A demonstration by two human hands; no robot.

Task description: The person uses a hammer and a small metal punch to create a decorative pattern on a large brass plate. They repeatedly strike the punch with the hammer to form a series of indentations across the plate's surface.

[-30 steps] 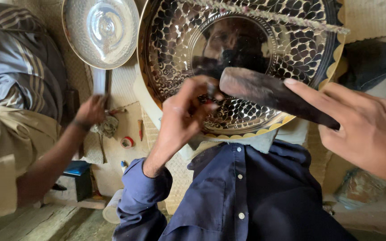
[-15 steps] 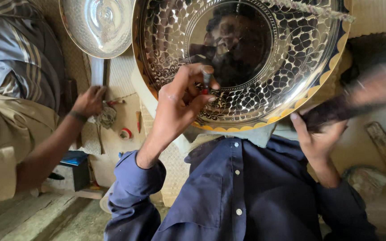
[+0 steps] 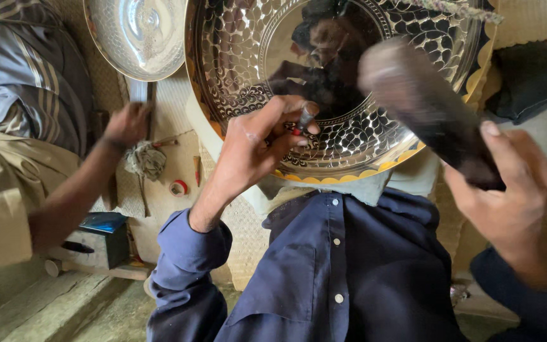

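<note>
Your left hand pinches a small punch against the embossed metal tray; your right hand grips a dark mallet.

A metal craft workshop: embossed shiny trays, a mallet, scattered tools, a co-worker's hand at work nearby.

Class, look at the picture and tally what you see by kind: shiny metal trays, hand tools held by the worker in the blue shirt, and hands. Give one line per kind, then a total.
Metal trays: 2, the large patterned tray and the small plain tray
Held tools: 2, punch and mallet
Hands: 3, left hand, right hand, a co-worker's hand
Total: 7
</note>
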